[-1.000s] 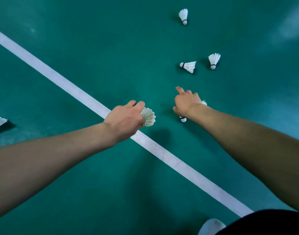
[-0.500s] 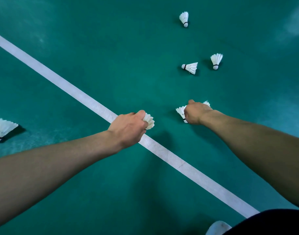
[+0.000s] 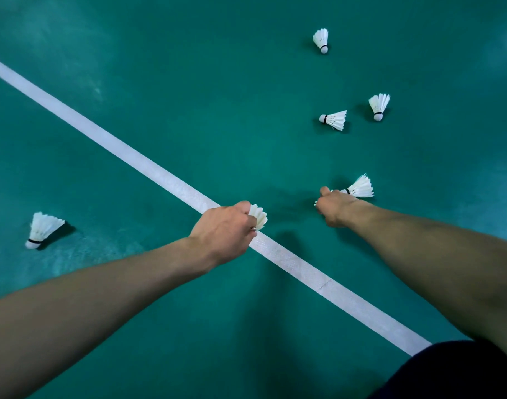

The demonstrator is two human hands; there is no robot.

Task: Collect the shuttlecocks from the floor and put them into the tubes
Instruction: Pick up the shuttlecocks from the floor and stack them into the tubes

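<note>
Green court floor [image 3: 189, 82] across the whole view, crossed by a white line [image 3: 125, 152] running from upper left to lower right.

Dark clothing [image 3: 459, 372] at the lower right corner.

Left hand [image 3: 222, 234] over the white line, fingers curled tight around a held shuttlecock [image 3: 259, 216], feathers poking out to the right of the knuckles.

Right hand [image 3: 334, 210] low at the floor right of the line, fingers closed on a shuttlecock at the fingers [image 3: 360, 188], feather skirt fanning out up and to the right; a sliver of white feather also at the hand's left edge, too hidden to tell what.

Left shuttlecock [image 3: 42, 229] lying alone on the floor, well apart from both hands, cork toward lower left.

Sideways shuttlecock [image 3: 334, 120] beyond the right hand, cork pointing left.

Right-hand shuttlecock [image 3: 378, 106] just beside it, cork down.

Farthest shuttlecock [image 3: 321, 40] near the top, cork down.

No tubes in view.
</note>
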